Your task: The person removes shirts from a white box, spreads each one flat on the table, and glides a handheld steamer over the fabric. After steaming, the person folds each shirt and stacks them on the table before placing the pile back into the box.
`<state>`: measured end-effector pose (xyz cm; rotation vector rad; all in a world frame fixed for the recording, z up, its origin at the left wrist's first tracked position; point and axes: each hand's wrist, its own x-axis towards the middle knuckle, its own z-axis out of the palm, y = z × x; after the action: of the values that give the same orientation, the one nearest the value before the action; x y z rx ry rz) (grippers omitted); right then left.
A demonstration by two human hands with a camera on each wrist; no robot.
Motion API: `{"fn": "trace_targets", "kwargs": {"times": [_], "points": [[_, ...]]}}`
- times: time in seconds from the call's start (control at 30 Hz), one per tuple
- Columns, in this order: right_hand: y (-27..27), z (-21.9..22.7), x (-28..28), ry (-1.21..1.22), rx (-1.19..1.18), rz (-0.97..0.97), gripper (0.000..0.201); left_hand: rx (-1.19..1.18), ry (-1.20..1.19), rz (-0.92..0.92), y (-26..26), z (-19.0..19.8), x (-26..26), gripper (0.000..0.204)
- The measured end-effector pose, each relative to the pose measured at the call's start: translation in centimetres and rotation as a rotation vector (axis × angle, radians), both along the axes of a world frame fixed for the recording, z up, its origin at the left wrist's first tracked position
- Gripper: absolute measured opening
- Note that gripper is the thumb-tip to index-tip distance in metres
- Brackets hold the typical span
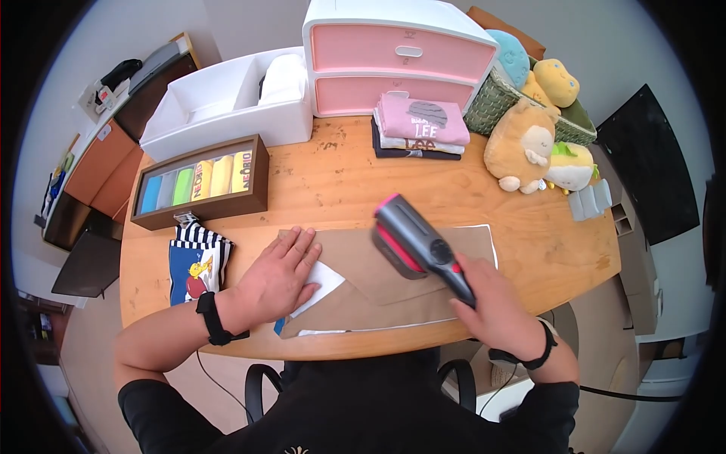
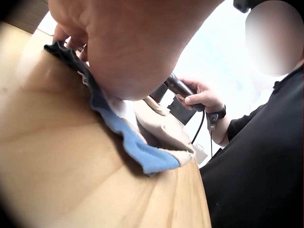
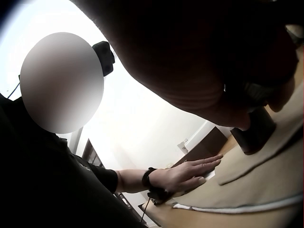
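1. Presently, we see our left hand point(image 1: 272, 276) laid palm down at the left end of a brown cloth point(image 1: 401, 291), fingers straight and thumb held apart, pinching nothing.
2. We have our right hand point(image 1: 495, 303) wrapped around the handle of a grey-and-pink handheld appliance point(image 1: 416, 242). Its broad head is over the middle of the cloth; we cannot tell whether it touches the fabric.
3. We find the brown cloth along the near side of the wooden table point(image 1: 325, 178), just in front of us. White shows along its right and near edges, a white patch point(image 1: 324, 284) lies beside our left thumb, and our left wrist view shows a blue edge point(image 2: 156, 164) at its corner.
4. To our left, near that forearm, sits a folded striped garment point(image 1: 200, 265) with a blue printed panel. Beyond it, a brown box point(image 1: 261, 174) holds a row of coloured rolls point(image 1: 200, 180).
5. Farther back we have a white divided bin point(image 1: 227, 125), a drawer unit point(image 1: 404, 53) with pink fronts, and a stack of folded clothes point(image 1: 423, 125) before it.
6. At the far right we see a woven basket point(image 1: 484, 106) with plush toys point(image 1: 522, 147) in and beside it.
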<state>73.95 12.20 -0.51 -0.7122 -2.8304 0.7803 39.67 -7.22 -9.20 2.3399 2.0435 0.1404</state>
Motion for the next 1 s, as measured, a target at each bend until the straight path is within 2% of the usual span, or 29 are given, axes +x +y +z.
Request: {"fn": "trace_targets", "kwargs": {"times": [0.17, 0.27, 0.4, 0.5, 0.6, 0.67, 0.8, 0.83, 0.93, 1.0], "points": [[0.7, 1.1, 4.8, -0.126, 0.069, -0.257, 0.071, -0.046, 0.033, 0.011, -0.2, 0.0, 0.2, 0.070], [1.4, 0.6, 7.0, -0.089, 0.143, -0.365, 0.073, -0.057, 0.026, -0.002, 0.0, 0.3, 0.1, 0.071], [1.3, 0.8, 8.0, -0.030, 0.150, -0.341, 0.076, -0.126, -0.048, 0.092, 0.9, 2.6, 1.6, 0.071], [0.2, 0.5, 6.9, 0.038, 0.148, -0.211, 0.075, 0.030, -0.116, -0.048, 2.3, 2.1, 3.0, 0.074], [-1.1, 0.0, 6.0, 0.030, 0.115, -0.129, 0.075, -0.027, -0.071, -0.257, 3.5, 1.7, 4.7, 0.076], [-1.4, -0.2, 6.1, 0.029, 0.074, -0.079, 0.075, -0.086, -0.048, -0.250, 3.3, 0.6, 5.0, 0.078], [-0.6, -0.3, 8.3, -0.040, 0.064, -0.216, 0.076, -0.148, -0.031, -0.209, 2.9, 0.3, 5.1, 0.078], [0.0, -0.7, 8.9, -0.010, 0.126, -0.248, 0.074, -0.151, -0.031, -0.203, 3.0, 0.3, 5.0, 0.079], [1.7, -0.7, 10.0, 0.052, 0.108, -0.323, 0.070, -0.162, -0.053, -0.204, 3.0, 0.3, 5.1, 0.079], [1.1, -0.9, 9.7, 0.058, 0.169, -0.294, 0.069, -0.176, -0.044, -0.203, 3.1, 0.4, 5.2, 0.079]]}}
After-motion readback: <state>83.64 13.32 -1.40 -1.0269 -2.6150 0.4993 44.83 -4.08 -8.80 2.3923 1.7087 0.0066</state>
